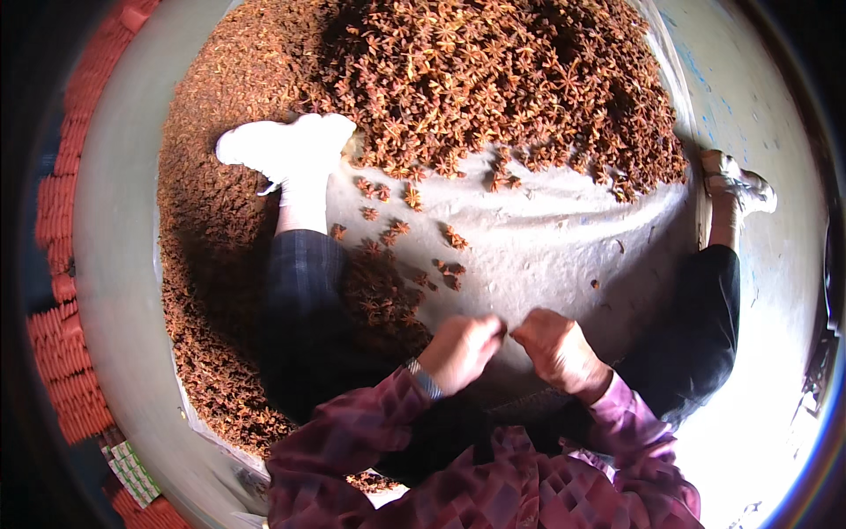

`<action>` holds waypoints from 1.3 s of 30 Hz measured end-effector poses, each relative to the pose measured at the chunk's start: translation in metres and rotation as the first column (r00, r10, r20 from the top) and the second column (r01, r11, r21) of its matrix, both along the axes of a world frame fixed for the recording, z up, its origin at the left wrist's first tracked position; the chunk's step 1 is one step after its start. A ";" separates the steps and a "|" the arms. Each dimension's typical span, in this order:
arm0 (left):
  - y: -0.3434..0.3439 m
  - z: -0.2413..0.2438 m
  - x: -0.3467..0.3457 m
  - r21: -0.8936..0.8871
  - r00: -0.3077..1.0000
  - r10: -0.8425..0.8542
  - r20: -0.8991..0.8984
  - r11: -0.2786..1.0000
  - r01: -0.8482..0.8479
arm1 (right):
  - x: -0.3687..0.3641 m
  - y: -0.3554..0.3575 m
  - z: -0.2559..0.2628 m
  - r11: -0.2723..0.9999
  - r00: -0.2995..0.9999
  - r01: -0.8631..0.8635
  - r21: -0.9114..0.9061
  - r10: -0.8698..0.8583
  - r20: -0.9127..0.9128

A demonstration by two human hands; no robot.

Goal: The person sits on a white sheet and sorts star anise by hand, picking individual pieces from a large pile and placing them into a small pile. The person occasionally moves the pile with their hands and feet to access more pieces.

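Note:
My left hand (462, 350), with a banded watch or bracelet at the wrist, is raised over a pale sheet (529, 251) between my legs. My right hand (558, 347) is close beside it, the fingertips of both almost meeting. Fingers on each hand are curled in, and something small and dark may be pinched between them; it is too small to tell. Beyond the hands rises a large heap of dried star anise (489, 79). Loose star anise pods (456, 238) lie scattered on the sheet, and a smaller pile (380, 291) sits by my left leg.
A broad spread of smaller, darker star anise (211, 198) runs along the left. My left white shoe (291, 142) rests against the big heap; the right shoe (737, 182) is on the floor at the right. Stacked red bundles (63, 225) and a green-and-white patterned pack (133, 473) line the far left.

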State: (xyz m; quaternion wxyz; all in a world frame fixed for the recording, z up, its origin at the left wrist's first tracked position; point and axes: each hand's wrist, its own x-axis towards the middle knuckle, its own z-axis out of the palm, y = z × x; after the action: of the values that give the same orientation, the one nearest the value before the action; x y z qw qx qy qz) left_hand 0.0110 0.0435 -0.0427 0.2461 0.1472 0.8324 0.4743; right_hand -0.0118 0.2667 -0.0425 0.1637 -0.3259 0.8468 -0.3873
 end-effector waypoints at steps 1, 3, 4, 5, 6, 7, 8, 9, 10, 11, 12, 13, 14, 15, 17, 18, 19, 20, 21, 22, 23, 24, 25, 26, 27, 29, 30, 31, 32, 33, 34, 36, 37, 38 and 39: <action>-0.006 0.009 -0.004 -0.191 0.946 -0.243 -0.213 0.960 0.204 | 0.003 0.010 0.005 0.975 0.991 -0.073 0.208 0.094 -0.090; -0.032 0.026 -0.009 -0.566 0.895 -0.445 0.008 0.736 0.371 | 0.006 0.038 -0.017 0.636 0.961 -0.252 0.730 0.253 0.111; -0.047 0.027 -0.007 -0.750 0.856 -0.497 -0.145 0.619 0.232 | -0.008 0.040 -0.010 0.683 0.963 -0.186 0.707 0.269 -0.007; -0.053 0.026 -0.010 -0.873 0.778 -0.567 -0.271 0.485 0.049 | -0.029 0.044 0.001 0.728 0.953 -0.123 0.674 0.276 -0.124; -0.050 0.014 -0.025 -0.844 0.831 -0.500 -0.244 0.532 0.073 | -0.050 0.047 0.007 0.762 0.934 -0.062 0.645 0.272 -0.232; -0.045 0.004 -0.046 -0.817 0.877 -0.437 -0.199 0.568 0.097 | -0.076 0.047 -0.001 0.815 0.893 0.076 0.574 0.200 -0.403; -0.032 -0.002 -0.072 -0.784 0.885 -0.407 -0.227 0.616 0.082 | -0.119 0.054 -0.034 0.929 0.854 0.220 0.298 -0.035 -0.519; -0.032 -0.022 -0.082 -0.760 0.869 -0.397 -0.297 0.649 0.037 | -0.162 0.037 -0.032 0.906 0.806 0.366 0.214 -0.194 -0.559; -0.030 -0.041 -0.087 -0.753 0.882 -0.376 -0.285 0.656 0.037 | -0.198 0.024 -0.024 0.868 0.804 0.455 0.197 -0.305 -0.511; -0.028 -0.055 -0.090 -0.745 0.896 -0.355 -0.268 0.666 0.041 | -0.226 0.012 -0.021 0.820 0.789 0.539 0.192 -0.412 -0.455; -0.021 -0.055 -0.097 -0.751 0.930 -0.353 -0.105 0.640 0.158 | -0.246 0.009 -0.039 0.816 0.745 0.554 0.164 -0.398 -0.536; -0.033 -0.063 -0.078 -0.767 0.923 -0.348 -0.166 0.633 0.100 | -0.253 -0.010 -0.062 0.833 0.715 0.541 0.116 -0.383 -0.584; -0.036 -0.063 -0.066 -0.780 0.931 -0.343 -0.122 0.613 0.123 | -0.247 -0.025 -0.065 0.741 0.765 0.571 0.353 -0.324 -0.557; -0.039 -0.061 -0.057 -0.792 0.935 -0.346 -0.083 0.592 0.149 | -0.240 -0.033 -0.064 0.741 0.804 0.545 0.392 -0.329 -0.495; -0.059 -0.044 -0.032 -0.826 0.933 -0.359 0.020 0.520 0.218 | -0.208 -0.048 -0.069 0.811 0.888 0.425 0.402 -0.288 -0.359; -0.067 -0.038 -0.020 -0.840 0.943 -0.324 0.072 0.490 0.233 | -0.187 -0.043 -0.078 0.833 0.879 0.404 0.378 -0.240 -0.412; -0.079 -0.030 -0.009 -0.861 0.952 -0.276 0.130 0.445 0.246 | -0.165 -0.045 -0.089 0.863 0.868 0.372 0.341 -0.192 -0.459; -0.090 -0.023 -0.004 -0.866 0.952 -0.214 0.216 0.409 0.289 | -0.142 -0.041 -0.092 0.895 0.878 0.311 0.319 -0.142 -0.457; -0.099 -0.017 0.005 -0.862 0.942 -0.148 0.302 0.379 0.336 | -0.116 -0.038 -0.086 0.892 0.913 0.273 0.360 -0.122 -0.390; -0.106 -0.017 0.014 -0.885 0.931 -0.171 0.321 0.296 0.359 | -0.089 -0.032 -0.083 0.892 0.905 0.254 0.374 -0.083 -0.417; -0.110 -0.021 0.020 -0.892 0.925 -0.172 0.340 0.253 0.375 | -0.063 -0.024 -0.077 0.890 0.895 0.235 0.390 -0.041 -0.445; -0.114 -0.031 0.027 -0.895 0.917 -0.163 0.364 0.211 0.392 | -0.040 -0.014 -0.074 0.880 0.917 0.221 0.421 -0.040 -0.397; -0.116 -0.034 0.031 -0.897 0.909 -0.162 0.383 0.170 0.408 | -0.021 -0.001 -0.068 0.866 0.935 0.211 0.454 -0.044 -0.352; -0.094 -0.010 0.025 -0.945 0.922 -0.285 0.260 0.119 0.303 | -0.006 0.015 -0.068 0.853 0.937 0.229 0.469 -0.062 -0.345; -0.091 -0.002 0.023 -0.942 0.945 -0.270 0.184 0.227 0.248 | 0.001 0.025 -0.057 0.861 0.894 0.294 0.414 -0.096 -0.437; -0.083 0.003 0.014 -0.887 0.975 -0.223 0.022 0.446 0.122 | -0.004 0.049 -0.057 0.879 0.900 0.356 0.318 -0.231 -0.371; -0.073 0.012 0.006 -0.856 0.979 -0.193 -0.060 0.515 0.049 | -0.019 0.042 -0.047 0.903 0.871 0.387 0.184 -0.293 -0.395; -0.069 0.011 0.005 -0.792 0.984 -0.129 -0.126 0.610 -0.021 | -0.035 0.028 -0.033 0.909 0.867 0.385 0.162 -0.295 -0.402; -0.069 0.010 0.010 -0.725 0.982 -0.050 -0.180 0.682 -0.098 | -0.050 0.007 -0.024 0.921 0.888 0.351 0.168 -0.271 -0.372; -0.067 0.007 0.010 -0.633 0.971 0.021 -0.236 0.755 -0.170 | -0.065 -0.010 -0.016 0.924 0.900 0.335 0.187 -0.254 -0.354; -0.065 0.000 0.016 -0.613 0.958 0.036 -0.283 0.762 -0.210 | -0.078 -0.028 -0.015 0.929 0.904 0.300 0.216 -0.205 -0.375; -0.062 0.004 0.017 -0.562 0.972 0.123 -0.201 0.798 -0.218 | -0.095 -0.064 -0.024 0.930 0.914 0.257 0.263 -0.146 -0.378; -0.061 0.004 0.016 -0.532 0.974 0.164 -0.159 0.817 -0.224 | -0.099 -0.081 -0.034 0.926 0.921 0.250 0.281 -0.138 -0.363; -0.066 -0.004 0.014 -0.493 0.977 0.167 -0.130 0.844 -0.210 | -0.104 -0.094 -0.053 0.908 0.900 0.259 0.329 -0.103 -0.424; -0.062 -0.010 0.008 -0.380 0.955 0.287 -0.078 0.877 -0.295 | -0.111 -0.098 -0.072 0.880 0.873 0.280 0.384 -0.066 -0.484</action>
State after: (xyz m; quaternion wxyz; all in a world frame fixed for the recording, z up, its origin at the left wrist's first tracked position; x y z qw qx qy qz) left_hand 0.0190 -0.0186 -0.0529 0.1883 -0.0267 0.9245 0.3303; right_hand -0.1232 0.1686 -0.1140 -0.0065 -0.2824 0.9529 -0.1106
